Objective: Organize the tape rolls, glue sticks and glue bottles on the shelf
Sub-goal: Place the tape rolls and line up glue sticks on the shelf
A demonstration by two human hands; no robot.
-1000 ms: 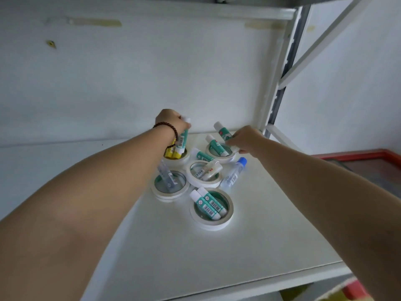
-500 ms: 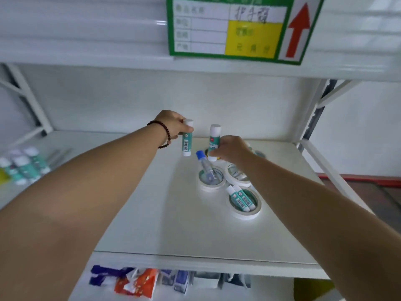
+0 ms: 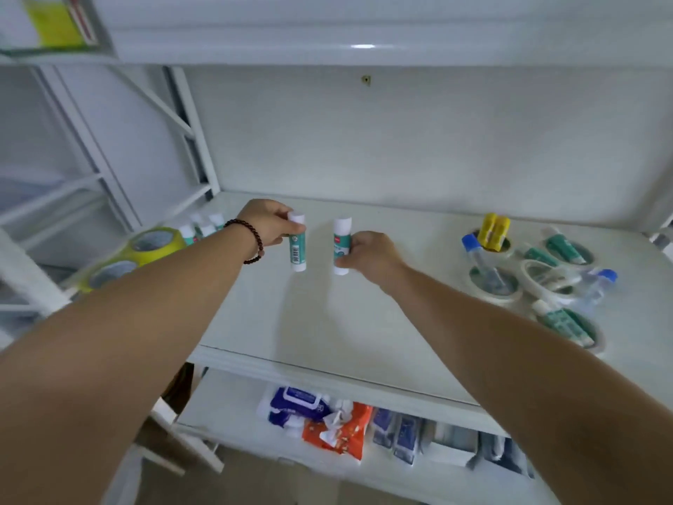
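Observation:
My left hand (image 3: 267, 226) holds a green-and-white glue stick (image 3: 297, 249) upright over the white shelf (image 3: 327, 322). My right hand (image 3: 368, 251) grips a second glue stick (image 3: 341, 238) upright beside it, a hand's width apart. On the shelf's right lie several white tape rolls (image 3: 493, 286) with glue sticks (image 3: 562, 322) and blue-capped glue bottles (image 3: 597, 284) resting in and across them; two yellow glue sticks (image 3: 493, 231) stand in one roll. At the far left stand several glue sticks (image 3: 204, 227) behind yellow tape rolls (image 3: 153, 244).
A shelf board above (image 3: 364, 41) limits headroom, and white uprights with diagonal braces (image 3: 182, 140) stand at the left. The lower shelf holds blue and orange wipe packets (image 3: 320, 420) and small boxes (image 3: 451, 446).
Both hands lifted a glue stick each out of the tape-roll cluster and carried them left; the view swung left, so the cluster now sits at the right.

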